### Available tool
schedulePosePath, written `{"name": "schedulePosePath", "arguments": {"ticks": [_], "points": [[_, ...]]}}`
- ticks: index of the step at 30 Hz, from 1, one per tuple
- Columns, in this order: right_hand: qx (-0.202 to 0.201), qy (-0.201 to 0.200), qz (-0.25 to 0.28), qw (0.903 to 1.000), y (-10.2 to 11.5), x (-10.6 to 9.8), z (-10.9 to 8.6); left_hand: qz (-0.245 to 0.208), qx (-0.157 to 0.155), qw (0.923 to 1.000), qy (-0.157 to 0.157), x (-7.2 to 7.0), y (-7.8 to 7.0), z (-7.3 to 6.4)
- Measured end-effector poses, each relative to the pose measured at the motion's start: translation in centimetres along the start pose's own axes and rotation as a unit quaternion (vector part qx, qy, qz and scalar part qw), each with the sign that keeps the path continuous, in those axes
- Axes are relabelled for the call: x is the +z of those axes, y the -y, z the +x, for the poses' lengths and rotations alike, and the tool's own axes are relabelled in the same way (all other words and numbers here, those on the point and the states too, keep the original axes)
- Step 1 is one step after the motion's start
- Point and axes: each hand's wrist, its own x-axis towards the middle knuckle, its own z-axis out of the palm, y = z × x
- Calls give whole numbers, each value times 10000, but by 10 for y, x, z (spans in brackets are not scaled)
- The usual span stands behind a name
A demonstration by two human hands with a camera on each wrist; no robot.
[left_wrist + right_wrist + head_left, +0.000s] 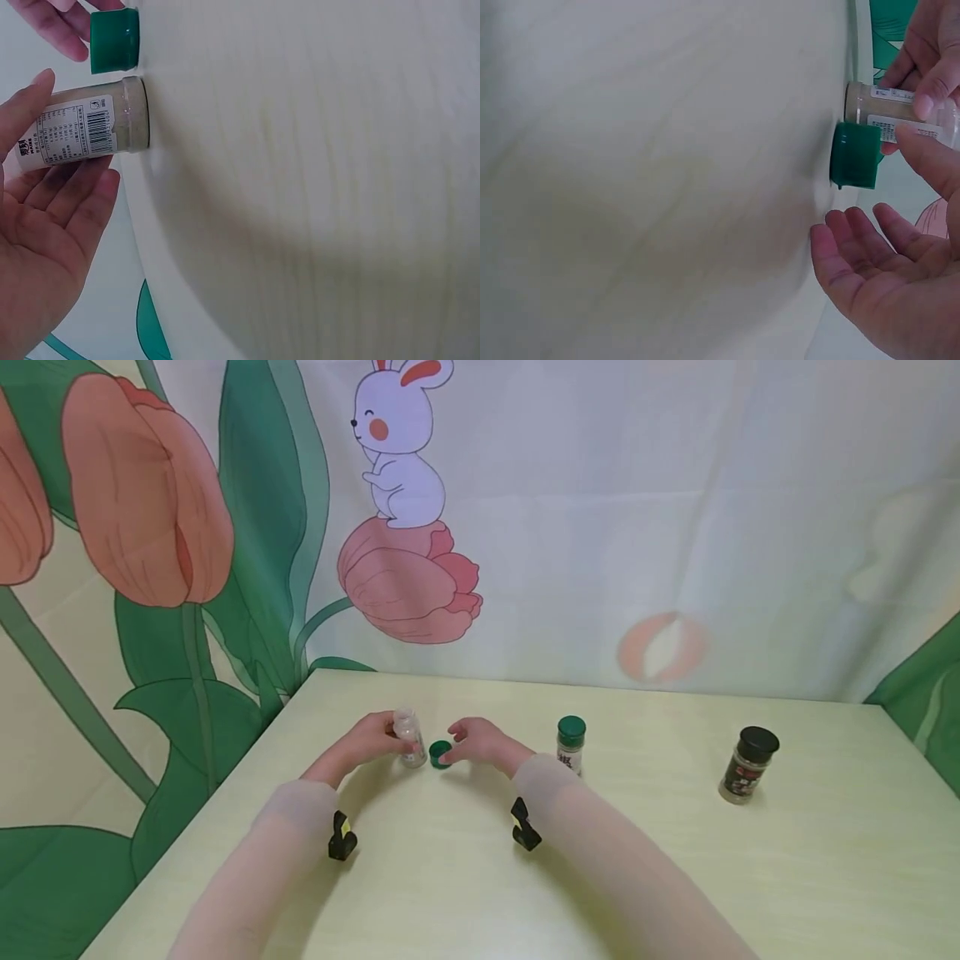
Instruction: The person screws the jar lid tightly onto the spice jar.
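Head view: left hand [367, 737] pinches a clear bottle [409, 732], thumb on one side, fingers on the other; bottle stands about upright, lid off, base at the table [435, 877], left of frame centre. Green cap [440, 755] sits on the table just beside the bottle's base, to its right. Right hand [480, 742] is at the cap's right, fingers loosely bent with room between them and the thumb, gripping nothing; right wrist view shows the fingers apart from the cap, thumb contact can't be told. Step in hand looks like cap handling at the uncapped bottle; setting down or picking up, can't say. If recapping is meant, next move calls for right thumb and fingers closing on the cap's sides, a lift to the bottle's mouth, then a twist, left hand keeping the bottle steady. Risk: bottle tips if nudged with the mouth uncovered. Green-lidded jar [571, 739] right of centre, partly behind the right sleeve [600, 827]; black-lidded jar [748, 764] farther right, both lids on.
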Motion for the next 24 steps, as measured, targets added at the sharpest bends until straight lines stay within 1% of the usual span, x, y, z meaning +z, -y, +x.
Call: {"name": "schedulePosePath", "arguments": {"ticks": [7,11,15,19,24], "points": [[35,-59,-183,9998,1,8,2,-41,36,10000,64,1,2,-2],[83,-129,-292,9995,3,12,5,-134,-10,9999,41,1,3,-2],[81,-189,-439,9988,4,14,7,-91,-51,9999,39,0,3,-2],[46,-229,-546,9982,3,15,9,-14,-27,10000,47,0,4,-2],[13,-309,-509,9982,1,15,9,-42,-37,10000,7,1,4,-1]]}}
